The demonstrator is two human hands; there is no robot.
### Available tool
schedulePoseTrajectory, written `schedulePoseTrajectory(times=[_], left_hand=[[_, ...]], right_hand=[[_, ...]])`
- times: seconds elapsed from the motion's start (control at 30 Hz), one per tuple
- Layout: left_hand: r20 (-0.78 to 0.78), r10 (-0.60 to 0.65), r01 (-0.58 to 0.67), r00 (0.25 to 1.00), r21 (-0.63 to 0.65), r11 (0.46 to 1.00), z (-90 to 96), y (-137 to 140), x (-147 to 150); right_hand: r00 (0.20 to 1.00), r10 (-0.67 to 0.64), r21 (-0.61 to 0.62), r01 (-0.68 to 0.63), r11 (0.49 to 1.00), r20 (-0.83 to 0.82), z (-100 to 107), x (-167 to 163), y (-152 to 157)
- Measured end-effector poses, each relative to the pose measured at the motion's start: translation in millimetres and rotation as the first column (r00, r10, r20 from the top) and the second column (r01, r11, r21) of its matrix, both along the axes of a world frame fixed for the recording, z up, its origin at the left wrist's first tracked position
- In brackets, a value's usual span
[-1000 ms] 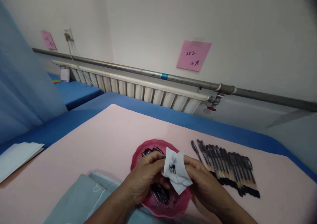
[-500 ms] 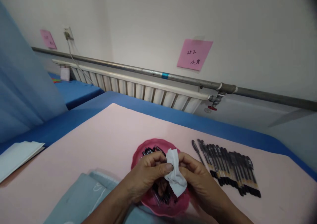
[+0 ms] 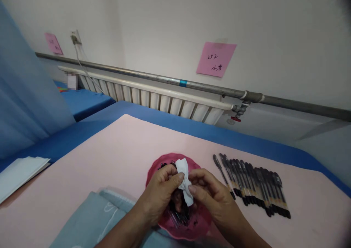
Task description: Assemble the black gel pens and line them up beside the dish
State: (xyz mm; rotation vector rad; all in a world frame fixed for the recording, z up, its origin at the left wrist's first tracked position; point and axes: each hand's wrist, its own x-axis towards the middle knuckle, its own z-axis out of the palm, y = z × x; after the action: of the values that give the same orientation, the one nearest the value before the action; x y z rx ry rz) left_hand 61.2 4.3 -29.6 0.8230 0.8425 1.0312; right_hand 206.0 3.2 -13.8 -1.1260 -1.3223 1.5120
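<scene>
Between my two hands is a crumpled white tissue (image 3: pixel 187 191), held above a pink scalloped bowl (image 3: pixel 153 164). My left hand (image 3: pixel 161 189) pinches the tissue between thumb and fingers. On its other side my right hand (image 3: pixel 210 193) has its thumb and curled fingertips against the tissue. Whether anything is wrapped inside the tissue I cannot tell. Dark pen parts (image 3: pixel 179 217) lie in the bowl, partly covered by my hands. To the right of the bowl, a row of black-capped pens (image 3: pixel 255 186) lies side by side on the pink sheet.
The pink sheet (image 3: pixel 131 142) covers a blue bed (image 3: pixel 219 133) along a wall with a radiator (image 3: pixel 164 102) and a pipe. A folded blue-green cloth (image 3: pixel 87 218) lies at the front left, white papers (image 3: pixel 22 175) further left. A blue curtain (image 3: pixel 24 87) hangs at the left.
Both hands and the tissue have shifted slightly left. The tissue looks narrower and more bunched, and the fingers of my right hand have moved along it.
</scene>
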Motion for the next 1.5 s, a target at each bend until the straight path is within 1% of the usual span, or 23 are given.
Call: schedulePoseTrajectory(times=[0.07, 0.1, 0.2, 0.23, 0.27, 0.3, 0.37, 0.43, 0.47, 0.53, 0.6, 0.67, 0.73, 0.8, 0.83, 0.9, 1.0, 1.07, 1.17, 1.23, 1.3, 1.4, 1.5], left_hand=[[-0.143, 0.02, -0.012, 0.99, 0.059, 0.998, -1.4, -0.9, -0.1], [-0.228, 0.05, -0.025, 0.972, 0.109, 0.994, -1.4, -1.3, -0.7], [-0.462, 0.198, -0.065, 0.864, 0.287, 0.956, 0.2, -2.4, -3.6], [-0.506, 0.238, -0.072, 0.829, 0.326, 0.943, 1.0, -2.7, -4.5], [-0.525, 0.259, -0.078, 0.81, 0.342, 0.937, 1.6, -2.9, -5.1], [-0.519, 0.256, -0.085, 0.816, 0.329, 0.94, 2.0, -2.9, -5.4], [-0.429, 0.176, -0.079, 0.886, 0.234, 0.969, 2.0, -2.4, -4.9], [-0.263, 0.046, -0.019, 0.964, 0.102, 0.995, 0.9, -1.5, -3.5], [-0.177, -0.004, 0.013, 0.984, 0.053, 0.999, 0.2, -1.0, -2.6], [-0.053, -0.036, 0.036, 0.998, 0.005, 0.999, -1.4, -0.2, -0.9], [-0.002, -0.016, 0.016, 1.0, -0.016, 1.0, -2.6, 0.4, 0.2], [-0.018, 0.012, -0.012, 1.0, -0.021, 1.0, -3.0, 0.8, 0.5], [-0.082, 0.061, -0.061, 0.995, 0.005, 0.998, -2.4, 1.1, 0.1], [-0.148, 0.08, -0.074, 0.986, 0.042, 0.996, -1.0, 1.1, -0.6], [-0.16, 0.061, -0.053, 0.985, 0.053, 0.997, -0.3, 1.1, -1.0], [-0.13, -0.025, 0.033, 0.991, 0.065, 0.997, 0.9, 0.9, -1.9], [-0.081, -0.145, 0.151, 0.986, 0.07, 0.986, 1.8, 0.9, -4.9], [-0.115, -0.182, 0.19, 0.977, 0.061, 0.98, 2.1, 1.2, -8.1], [-0.156, -0.187, 0.199, 0.97, 0.069, 0.978, 2.4, 1.2, -12.7], [-0.128, -0.184, 0.194, 0.975, 0.07, 0.979, 2.3, 0.6, -14.0], [-0.072, -0.189, 0.193, 0.979, 0.052, 0.98, 1.6, 0.0, -13.6], [0.038, -0.174, 0.174, 0.984, 0.019, 0.985, 0.7, -0.1, -11.5], [0.112, -0.147, 0.147, 0.983, 0.006, 0.989, 1.3, 0.6, -10.3]], right_hand=[[1.0, -0.008, -0.016, 0.008, 1.0, -0.003, -1.7, -2.5, -0.2], [1.0, -0.009, -0.035, 0.009, 0.999, -0.01, -2.5, -3.4, -0.1], [1.0, 0.008, -0.096, -0.01, 0.995, -0.016, -2.9, -4.5, 0.3], [1.0, 0.015, -0.109, -0.017, 0.994, -0.014, -2.4, -4.3, 0.4], [1.0, 0.022, -0.116, -0.024, 0.993, -0.012, -2.0, -3.9, 0.7], [0.999, 0.029, -0.119, -0.03, 0.992, -0.014, -1.8, -3.2, 1.1], [0.998, 0.041, -0.132, -0.046, 0.99, -0.037, -2.7, -1.7, 2.4], [0.992, 0.05, -0.171, -0.069, 0.983, -0.114, -5.2, -0.5, 4.1], [0.985, 0.047, -0.2, -0.081, 0.976, -0.168, -6.5, -0.2, 4.8], [0.964, 0.027, -0.258, -0.098, 0.961, -0.266, -7.8, -0.7, 5.4], [0.948, 0.0, -0.287, -0.096, 0.953, -0.318, -6.6, -2.1, 4.8], [0.94, 0.002, -0.284, -0.105, 0.953, -0.342, -3.5, -3.6, 3.3], [0.937, 0.015, -0.266, -0.115, 0.957, -0.35, -0.5, -4.3, 2.2], [0.945, 0.031, -0.232, -0.111, 0.966, -0.325, 0.9, -4.1, 2.3], [0.953, 0.036, -0.21, -0.103, 0.972, -0.301, 0.8, -3.6, 2.8], [0.967, 0.037, -0.179, -0.084, 0.98, -0.252, -0.7, -2.2, 4.2], [0.976, 0.031, -0.186, -0.072, 0.98, -0.216, -4.2, 0.1, 5.8], [0.982, 0.05, -0.168, -0.081, 0.982, -0.18, -6.6, 1.7, 5.6], [0.987, 0.077, -0.12, -0.095, 0.988, -0.144, -9.1, 3.4, 4.4], [0.982, 0.084, -0.128, -0.107, 0.986, -0.171, -9.2, 3.8, 3.6], [0.969, 0.089, -0.16, -0.128, 0.979, -0.232, -7.7, 3.1, 3.0], [0.944, 0.051, -0.21, -0.125, 0.97, -0.326, -4.5, 1.1, 2.5], [0.935, 0.005, -0.225, -0.09, 0.97, -0.355, -3.2, -0.3, 2.4]])
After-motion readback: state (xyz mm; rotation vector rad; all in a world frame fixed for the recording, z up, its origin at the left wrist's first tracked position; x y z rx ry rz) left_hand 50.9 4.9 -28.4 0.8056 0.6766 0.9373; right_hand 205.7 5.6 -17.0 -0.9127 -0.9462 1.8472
